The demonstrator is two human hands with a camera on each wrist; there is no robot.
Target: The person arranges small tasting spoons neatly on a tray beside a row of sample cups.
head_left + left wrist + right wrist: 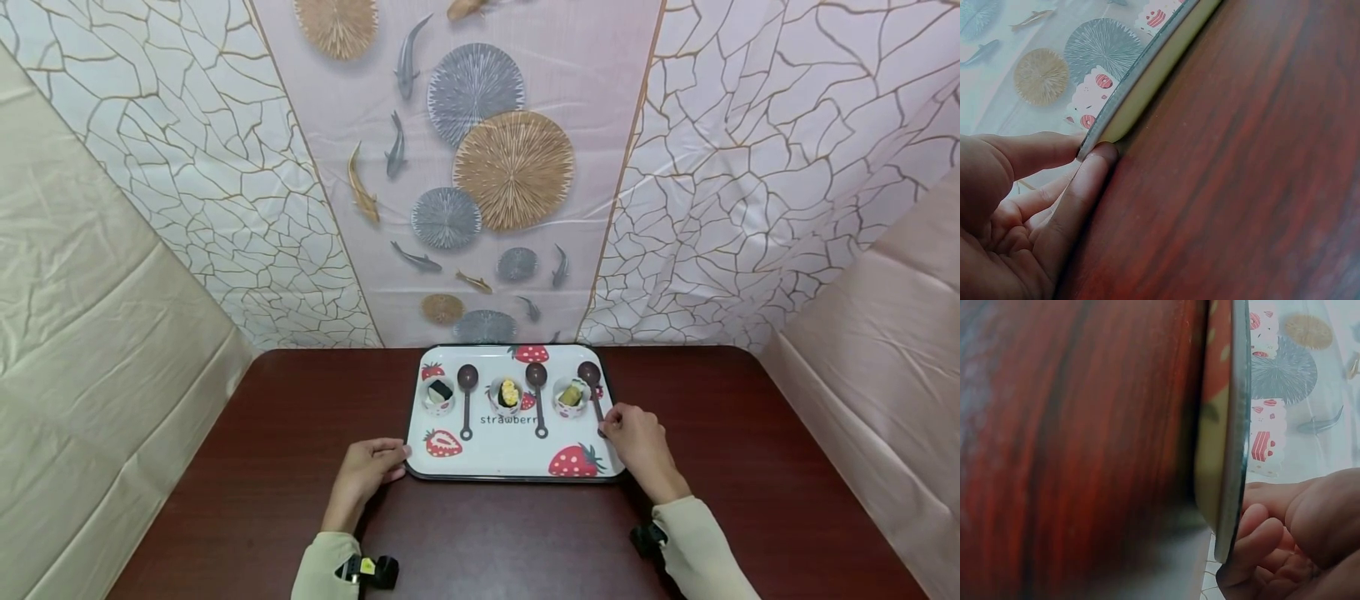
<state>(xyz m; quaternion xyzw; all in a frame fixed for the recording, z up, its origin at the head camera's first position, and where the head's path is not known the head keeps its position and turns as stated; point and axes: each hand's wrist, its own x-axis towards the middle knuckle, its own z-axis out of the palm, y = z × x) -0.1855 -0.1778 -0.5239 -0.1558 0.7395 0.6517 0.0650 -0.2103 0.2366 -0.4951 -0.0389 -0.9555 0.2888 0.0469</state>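
Note:
A white strawberry-print tray (pixel 495 458) lies on the table. My left hand (pixel 366 468) pinches its near left corner; in the left wrist view the thumb and a finger (pixel 1085 178) are on either side of the rim. At the tray's right edge, my right hand (pixel 642 446) pinches the handle end of a dark brown spoon (pixel 590 375), which lies slightly slanted. Its fingertips are partly hidden behind the rim in the right wrist view. Two similar spoons, a left spoon (pixel 467 400) and a middle spoon (pixel 537 392), lie upright-pointing between the cups.
Three small printed paper cups stand in a row on the tray: a left cup (pixel 438 407) with black-and-white food, a middle cup (pixel 506 408) with yellow food, a right cup (pixel 567 408) with greenish food. The dark red table (pixel 495 533) meets patterned cloth (pixel 480 275) behind.

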